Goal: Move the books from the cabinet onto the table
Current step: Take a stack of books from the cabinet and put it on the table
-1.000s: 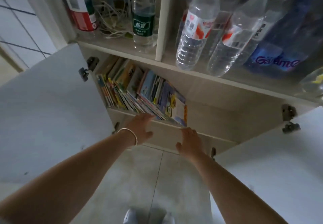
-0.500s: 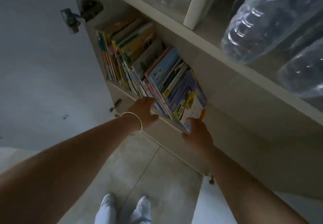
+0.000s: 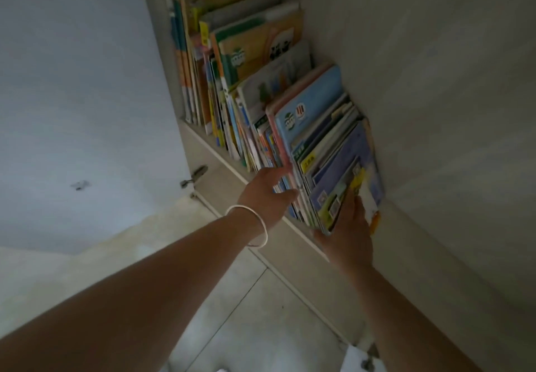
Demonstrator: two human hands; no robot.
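Head view: leaning books point(image 3: 261, 81) stand in a row on the cabinet point(image 3: 435, 110) shelf. Left hand point(image 3: 265, 194), bracelet point(image 3: 251, 226) at the wrist, slips its fingers into the row, thumb outside. Right hand point(image 3: 348, 235) supports the rightmost bundle point(image 3: 339, 168) from below, fingers hidden; its grip cannot be told.

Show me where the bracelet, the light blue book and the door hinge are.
bracelet point(image 3: 261, 226), head view, on the band at the left wrist.
light blue book point(image 3: 313, 104), head view, middle of its front cover.
door hinge point(image 3: 195, 175), head view, on the metal arm.
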